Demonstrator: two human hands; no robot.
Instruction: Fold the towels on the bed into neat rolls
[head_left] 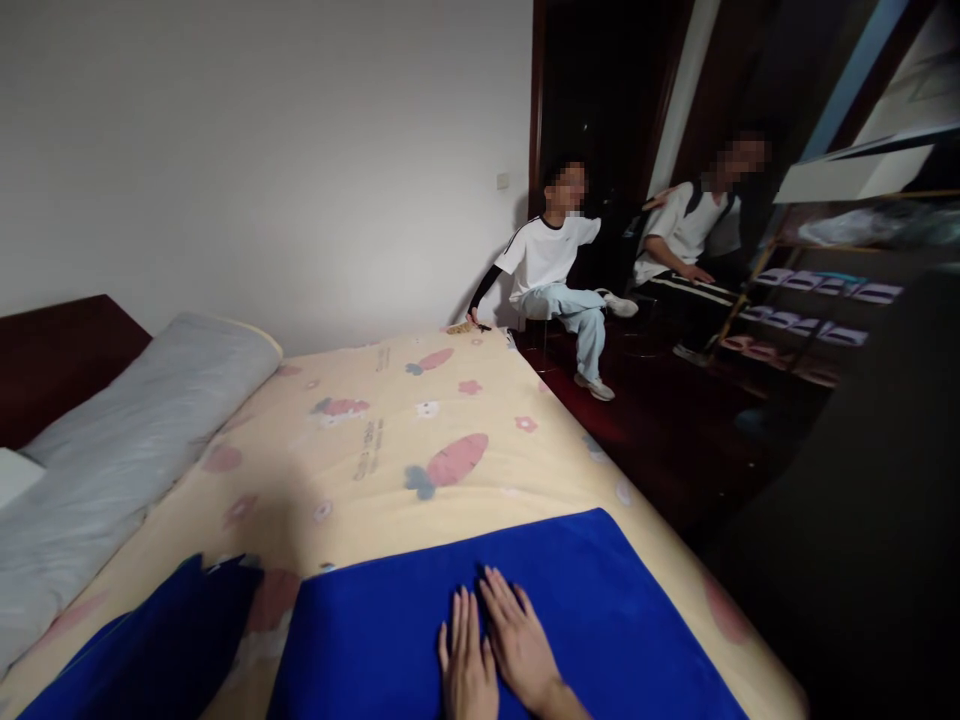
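A blue cloth [375, 630] lies spread out on the bed, its far edge running almost straight across. My left hand [469, 660] rests palm down on it with the fingers stretched forward. Close beside it, my right hand [519, 635] also lies flat on the cloth, fingers extended and angled to the left. Neither hand grips anything. To the left is a second dark blue cloth [161, 640], bunched up and separated from the first by a strip of bedsheet. The near part of both cloths runs out of view.
The bed has a yellow sheet [450, 400] with carrot prints. A grey pillow [165, 390] lies at the left by a dark headboard [71, 350]. Two people sit beyond the bed, one person [551, 255] touching its far corner. A shoe rack [802, 290] stands at right.
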